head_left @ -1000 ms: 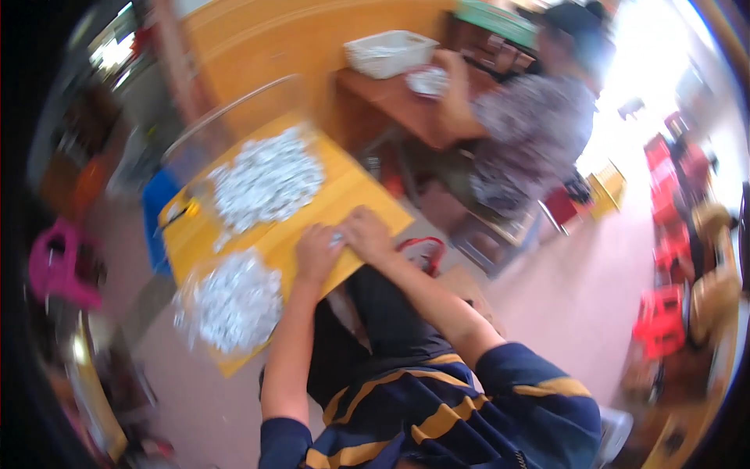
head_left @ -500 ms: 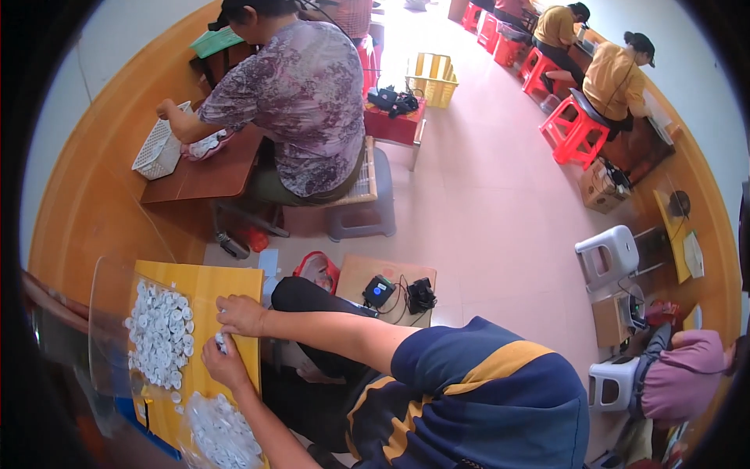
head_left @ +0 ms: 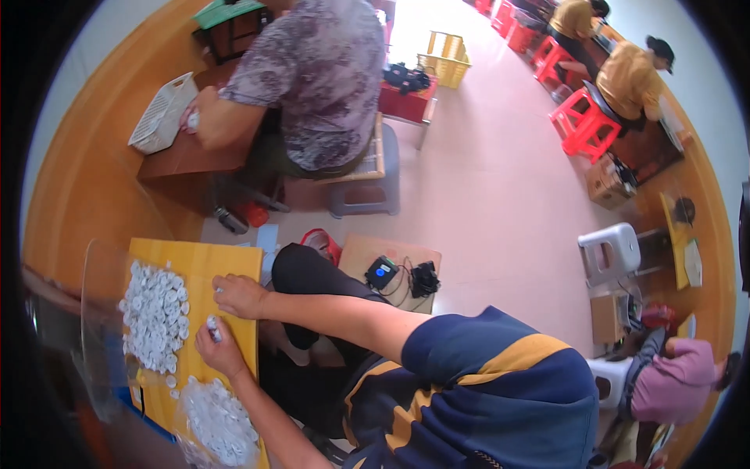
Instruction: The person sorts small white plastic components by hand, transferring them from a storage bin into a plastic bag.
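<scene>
While the left hand (head_left: 221, 351) holds a small white piece (head_left: 213, 327), the right hand (head_left: 241, 296) sits curled nearby; contents, I cannot tell.

Navy short-sleeved shirt (head_left: 539, 406), mustard stripes (head_left: 516, 359)

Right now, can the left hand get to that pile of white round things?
Probably yes: the left hand is close to the pile of white round pieces, with yellow tabletop between them and nothing blocking. It holds a whitish piece, though.
</scene>
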A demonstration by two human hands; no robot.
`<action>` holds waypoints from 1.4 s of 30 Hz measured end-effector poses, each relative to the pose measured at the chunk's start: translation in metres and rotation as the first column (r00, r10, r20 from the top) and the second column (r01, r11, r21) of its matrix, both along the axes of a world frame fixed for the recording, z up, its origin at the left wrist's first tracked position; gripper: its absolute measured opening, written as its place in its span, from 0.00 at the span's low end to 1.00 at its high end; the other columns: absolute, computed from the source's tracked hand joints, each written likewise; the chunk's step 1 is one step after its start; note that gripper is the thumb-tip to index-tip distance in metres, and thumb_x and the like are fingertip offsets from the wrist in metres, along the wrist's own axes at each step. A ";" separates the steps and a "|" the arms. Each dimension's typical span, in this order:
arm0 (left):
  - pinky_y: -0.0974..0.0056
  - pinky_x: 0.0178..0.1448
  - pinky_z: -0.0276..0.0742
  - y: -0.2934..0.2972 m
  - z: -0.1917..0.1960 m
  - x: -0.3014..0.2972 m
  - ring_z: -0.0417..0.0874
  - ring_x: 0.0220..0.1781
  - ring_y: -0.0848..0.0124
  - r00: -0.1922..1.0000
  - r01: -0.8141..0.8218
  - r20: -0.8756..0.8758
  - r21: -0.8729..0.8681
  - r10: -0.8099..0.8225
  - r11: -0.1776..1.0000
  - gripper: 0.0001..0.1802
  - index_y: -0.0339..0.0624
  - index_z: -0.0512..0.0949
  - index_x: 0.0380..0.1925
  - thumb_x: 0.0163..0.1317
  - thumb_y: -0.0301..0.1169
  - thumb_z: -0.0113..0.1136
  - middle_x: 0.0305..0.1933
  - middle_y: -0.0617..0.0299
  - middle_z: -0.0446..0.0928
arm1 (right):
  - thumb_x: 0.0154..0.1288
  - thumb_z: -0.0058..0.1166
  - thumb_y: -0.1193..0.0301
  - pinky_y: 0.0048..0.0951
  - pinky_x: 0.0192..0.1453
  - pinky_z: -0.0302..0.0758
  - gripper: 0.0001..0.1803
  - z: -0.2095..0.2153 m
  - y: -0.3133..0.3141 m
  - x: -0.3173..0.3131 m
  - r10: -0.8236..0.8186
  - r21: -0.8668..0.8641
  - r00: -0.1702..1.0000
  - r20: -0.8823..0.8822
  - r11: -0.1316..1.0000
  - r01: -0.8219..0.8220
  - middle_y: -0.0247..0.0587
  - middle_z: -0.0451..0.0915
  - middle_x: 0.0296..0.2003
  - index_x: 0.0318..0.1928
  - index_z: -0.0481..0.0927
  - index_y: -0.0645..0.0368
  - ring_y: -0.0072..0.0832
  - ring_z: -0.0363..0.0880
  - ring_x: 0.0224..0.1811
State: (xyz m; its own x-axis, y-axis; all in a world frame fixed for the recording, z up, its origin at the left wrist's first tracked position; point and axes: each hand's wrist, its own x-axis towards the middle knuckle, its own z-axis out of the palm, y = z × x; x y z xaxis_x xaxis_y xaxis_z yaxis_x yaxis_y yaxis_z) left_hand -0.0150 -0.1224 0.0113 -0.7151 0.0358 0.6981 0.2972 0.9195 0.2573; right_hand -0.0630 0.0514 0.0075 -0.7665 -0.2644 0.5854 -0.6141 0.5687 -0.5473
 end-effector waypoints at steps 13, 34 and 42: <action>0.53 0.43 0.79 -0.015 -0.004 0.004 0.81 0.35 0.53 0.996 -0.085 0.014 0.327 0.085 0.941 0.11 0.36 0.82 0.38 0.65 0.33 0.72 0.35 0.50 0.82 | 0.64 0.63 0.68 0.46 0.53 0.79 0.07 0.002 -0.003 0.000 0.049 -0.138 0.998 -0.031 0.989 -0.052 0.45 0.78 0.48 0.38 0.82 0.56 0.46 0.81 0.48; 0.70 0.21 0.69 0.003 0.060 0.075 0.82 0.29 0.69 0.899 -0.166 -0.224 0.619 -0.375 -0.768 0.18 0.49 0.80 0.35 0.73 0.51 0.61 0.28 0.67 0.79 | 0.66 0.66 0.69 0.36 0.46 0.82 0.06 0.009 0.005 0.005 0.045 -0.168 0.997 0.070 0.985 -0.033 0.43 0.81 0.44 0.38 0.86 0.58 0.38 0.85 0.38; 0.72 0.19 0.65 0.003 0.099 0.100 0.77 0.25 0.73 0.777 -0.181 -0.311 0.723 -0.547 -0.667 0.18 0.44 0.78 0.42 0.77 0.48 0.58 0.27 0.67 0.76 | 0.67 0.65 0.70 0.34 0.48 0.82 0.06 0.007 0.010 -0.002 0.053 -0.204 0.997 0.057 0.978 -0.040 0.44 0.81 0.44 0.38 0.85 0.60 0.38 0.84 0.42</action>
